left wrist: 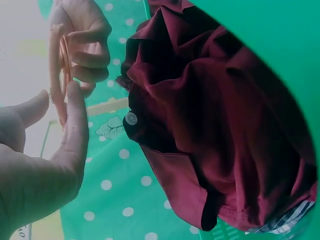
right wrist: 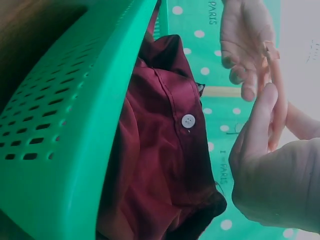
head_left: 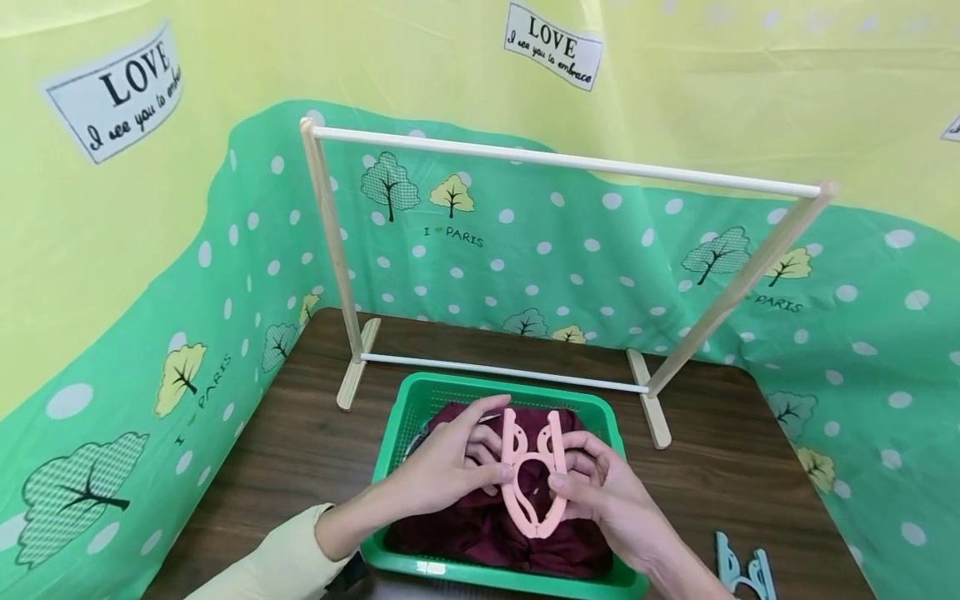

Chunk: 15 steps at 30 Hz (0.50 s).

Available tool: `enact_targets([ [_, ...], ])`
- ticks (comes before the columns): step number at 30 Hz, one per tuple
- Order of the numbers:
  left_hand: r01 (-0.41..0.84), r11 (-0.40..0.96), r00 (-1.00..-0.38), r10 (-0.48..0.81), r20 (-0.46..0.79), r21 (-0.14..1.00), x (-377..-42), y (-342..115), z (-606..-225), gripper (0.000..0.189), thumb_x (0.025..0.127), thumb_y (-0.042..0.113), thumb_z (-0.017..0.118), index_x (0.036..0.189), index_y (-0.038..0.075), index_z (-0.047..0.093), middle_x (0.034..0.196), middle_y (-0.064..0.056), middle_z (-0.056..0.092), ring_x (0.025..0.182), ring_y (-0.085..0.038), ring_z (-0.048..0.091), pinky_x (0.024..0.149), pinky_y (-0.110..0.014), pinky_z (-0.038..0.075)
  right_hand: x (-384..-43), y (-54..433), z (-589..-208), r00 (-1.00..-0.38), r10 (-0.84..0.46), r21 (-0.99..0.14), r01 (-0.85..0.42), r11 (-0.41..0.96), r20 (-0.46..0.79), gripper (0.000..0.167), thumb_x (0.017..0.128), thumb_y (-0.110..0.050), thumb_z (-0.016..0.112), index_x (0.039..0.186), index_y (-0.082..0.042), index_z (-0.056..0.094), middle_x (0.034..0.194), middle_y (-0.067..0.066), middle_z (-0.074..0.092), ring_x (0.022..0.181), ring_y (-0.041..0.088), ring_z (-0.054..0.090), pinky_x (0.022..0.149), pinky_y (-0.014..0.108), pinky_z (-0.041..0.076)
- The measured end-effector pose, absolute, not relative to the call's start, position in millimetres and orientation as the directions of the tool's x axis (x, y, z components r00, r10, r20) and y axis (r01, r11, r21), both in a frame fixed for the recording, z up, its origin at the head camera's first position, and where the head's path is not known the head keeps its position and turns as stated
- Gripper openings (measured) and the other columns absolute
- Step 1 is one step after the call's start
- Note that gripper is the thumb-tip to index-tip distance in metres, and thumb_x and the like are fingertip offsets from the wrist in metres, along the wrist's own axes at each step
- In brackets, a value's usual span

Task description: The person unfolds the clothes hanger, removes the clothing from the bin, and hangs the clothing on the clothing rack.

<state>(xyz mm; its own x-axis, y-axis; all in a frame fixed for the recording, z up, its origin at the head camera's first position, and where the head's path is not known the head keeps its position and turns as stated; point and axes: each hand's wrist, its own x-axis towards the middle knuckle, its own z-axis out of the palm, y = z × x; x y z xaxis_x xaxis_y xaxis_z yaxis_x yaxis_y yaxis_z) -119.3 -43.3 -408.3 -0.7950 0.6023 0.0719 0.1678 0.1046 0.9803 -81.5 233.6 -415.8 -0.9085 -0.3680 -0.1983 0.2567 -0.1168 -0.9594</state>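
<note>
A pink folding clothes hanger (head_left: pixel 556 437) is folded up, its two arms raised side by side over the basket. My left hand (head_left: pixel 442 471) pinches its left arm between thumb and fingers. On the other arm, my right hand (head_left: pixel 611 492) grips with thumb and fingers. Below both hands a burgundy buttoned shirt (head_left: pixel 480 546) lies bunched in the green basket (head_left: pixel 386 450). A white button (right wrist: pixel 188 121) shows on the shirt in the right wrist view. From the left wrist, the hanger (left wrist: pixel 56 75) appears edge-on between the hands.
Behind the basket stands a wooden clothes rack with a white top rail (head_left: pixel 555 157) and a low crossbar (head_left: pixel 495 372). A light blue folding hanger (head_left: pixel 723 554) lies on the dark wooden table (head_left: pixel 262 467) at lower right. Striped cloth (left wrist: pixel 290 216) peeks from under the shirt.
</note>
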Motion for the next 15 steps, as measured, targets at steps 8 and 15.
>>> enact_targets([
  [8, 0.216, 0.106, -0.803, 0.585, 0.115, 0.971, -118.3, -48.1, -409.6, 0.082, 0.102, 0.004, 0.082, 0.173, 0.014, 0.042, 0.107, -0.015, 0.081, 0.088, -0.005, 0.079, 0.08, -0.026, 0.068, -83.6, 233.2, -411.7, -0.894, -0.412, -0.979, 0.203, -0.015, -0.179, 0.023, 0.114, -0.011, 0.063, 0.136, -0.018, 0.063, 0.114, -0.003, 0.078, 0.091, 0.012, 0.077, 0.081, 0.033, 0.07],
  [15, 0.254, 0.134, -0.812, 0.568, 0.136, 0.958, -115.9, -51.1, -412.1, 0.081, 0.101, 0.005, 0.084, 0.171, 0.016, 0.047, 0.106, -0.01, 0.08, 0.089, -0.003, 0.076, 0.081, -0.024, 0.067, -80.8, 236.1, -415.9, -0.89, -0.439, -0.992, 0.124, 0.032, -0.126, 0.02, 0.115, -0.009, 0.061, 0.127, -0.02, 0.071, 0.111, -0.007, 0.076, 0.092, 0.009, 0.075, 0.079, 0.029, 0.068],
])
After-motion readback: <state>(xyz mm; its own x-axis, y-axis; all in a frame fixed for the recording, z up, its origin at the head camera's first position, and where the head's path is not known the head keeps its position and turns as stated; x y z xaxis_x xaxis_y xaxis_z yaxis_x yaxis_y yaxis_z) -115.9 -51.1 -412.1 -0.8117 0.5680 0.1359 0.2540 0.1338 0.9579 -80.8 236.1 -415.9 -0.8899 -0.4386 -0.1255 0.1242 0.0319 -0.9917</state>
